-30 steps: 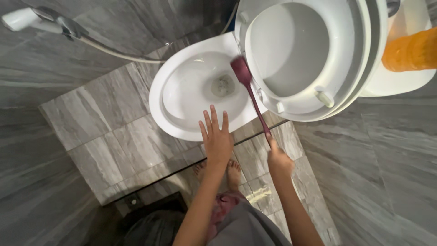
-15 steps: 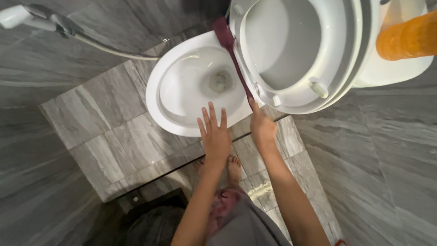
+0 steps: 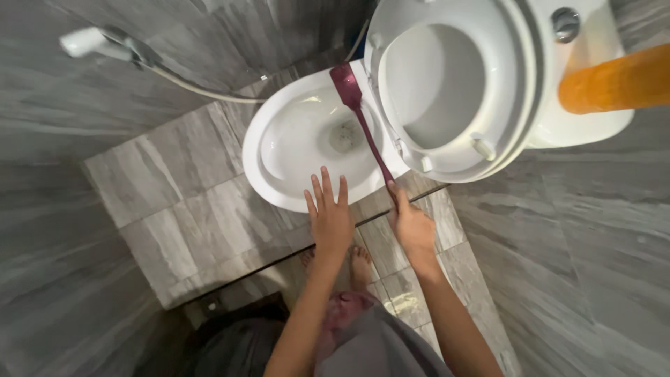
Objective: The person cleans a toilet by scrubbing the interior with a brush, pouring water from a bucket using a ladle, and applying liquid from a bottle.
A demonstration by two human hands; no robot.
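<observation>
Up at the far left a white spray nozzle (image 3: pixel 87 40) hangs against the grey wall, and its pale hose (image 3: pixel 202 89) runs across toward the toilet. Below it, a patch of lighter grey floor tiles (image 3: pixel 174 181) lies open beside the bowl, with dark wall closing in on the left edge. The white toilet bowl (image 3: pixel 262 150) sits in the middle, its rim bare along the near edge. The left hand (image 3: pixel 331 218) hovers just in front of that rim, fingers spread flat and gripping nothing. 2 bare feet (image 3: pixel 357 260) stand on the tiles under it. The maroon toilet brush (image 3: pixel 361 119) slants across the right side of the bowl, its flat head up near the seat hinge and its thin handle running down to the right hand (image 3: pixel 413 225), which is closed around the end. To the right the raised seat and lid (image 3: pixel 513 91) lean back against the cistern (image 3: pixel 593 70). A blurred orange cylinder (image 3: pixel 618 80) juts in from the right edge; I cannot tell what it is. Grey wall fills the rest.
</observation>
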